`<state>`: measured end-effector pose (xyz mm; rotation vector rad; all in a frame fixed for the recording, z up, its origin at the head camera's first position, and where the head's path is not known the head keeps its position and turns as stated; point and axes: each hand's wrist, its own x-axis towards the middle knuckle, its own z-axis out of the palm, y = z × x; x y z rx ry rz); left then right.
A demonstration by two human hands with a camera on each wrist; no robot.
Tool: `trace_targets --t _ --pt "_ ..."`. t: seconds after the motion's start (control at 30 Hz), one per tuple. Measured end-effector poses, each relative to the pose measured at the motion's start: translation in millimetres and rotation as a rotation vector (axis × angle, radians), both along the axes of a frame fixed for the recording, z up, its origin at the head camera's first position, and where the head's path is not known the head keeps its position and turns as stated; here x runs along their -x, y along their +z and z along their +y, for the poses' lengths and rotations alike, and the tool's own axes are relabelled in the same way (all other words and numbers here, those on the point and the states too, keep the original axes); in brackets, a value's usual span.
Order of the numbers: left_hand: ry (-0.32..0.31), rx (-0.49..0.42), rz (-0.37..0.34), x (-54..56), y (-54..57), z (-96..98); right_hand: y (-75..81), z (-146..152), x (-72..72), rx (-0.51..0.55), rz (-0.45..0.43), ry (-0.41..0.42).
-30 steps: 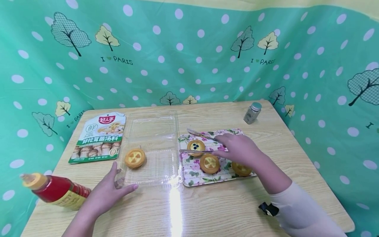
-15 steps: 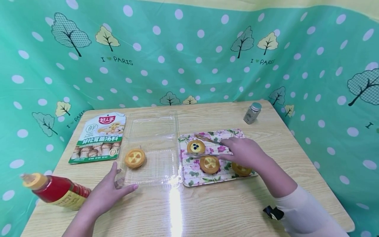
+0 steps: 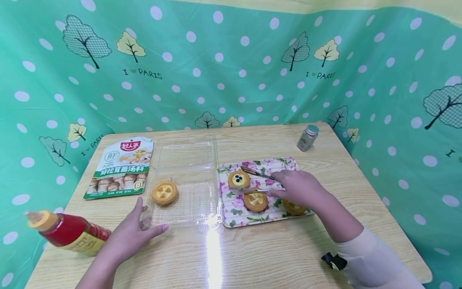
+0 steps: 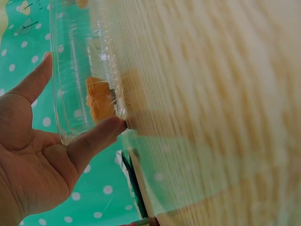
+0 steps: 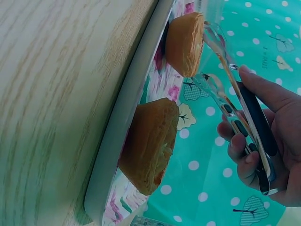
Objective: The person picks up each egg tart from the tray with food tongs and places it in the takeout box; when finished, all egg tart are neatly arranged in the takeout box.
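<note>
My right hand (image 3: 297, 186) grips a pair of metal tongs (image 3: 258, 173) with dark handle grips. Their arms are spread, one passing behind the blueberry-topped tart (image 3: 239, 179), the other crossing between it and the tart (image 3: 256, 202) in front. Another tart (image 3: 293, 206) sits partly hidden under my right hand. These tarts stand on a floral tray (image 3: 234, 218); two show from the side in the right wrist view. At the left, my left hand (image 3: 131, 230) touches the near-left corner of a clear plastic container (image 3: 195, 204) with spread fingers. One tart (image 3: 164, 193) lies inside it.
A soup seasoning packet (image 3: 120, 168) lies left of the container. Near my left forearm stands a red squeeze bottle (image 3: 72, 233) with a yellow cap. A small shaker jar (image 3: 308, 138) is at the back right. Dotted green cloth (image 3: 231, 80) surrounds the wooden table (image 3: 260, 257).
My right hand and the tongs have shifted a little to the right, and the gap between the tong tips has narrowed. My left hand, container and tarts have not visibly moved.
</note>
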<state>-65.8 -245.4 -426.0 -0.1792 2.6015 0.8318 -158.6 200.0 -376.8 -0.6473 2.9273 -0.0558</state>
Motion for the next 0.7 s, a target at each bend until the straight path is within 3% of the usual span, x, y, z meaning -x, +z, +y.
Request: trace_targets --t 0.33,0.7 --pt "-0.002 0.003 0.034 -1.5 0.1 1.8 1.3 1.2 -0.2 0.016 -0.027 -0.002" --pt "0.007 -0.012 0.019 -0.5 -0.9 1.0 2.8 -3.7 1.3 -0.009 -0.001 0.03"
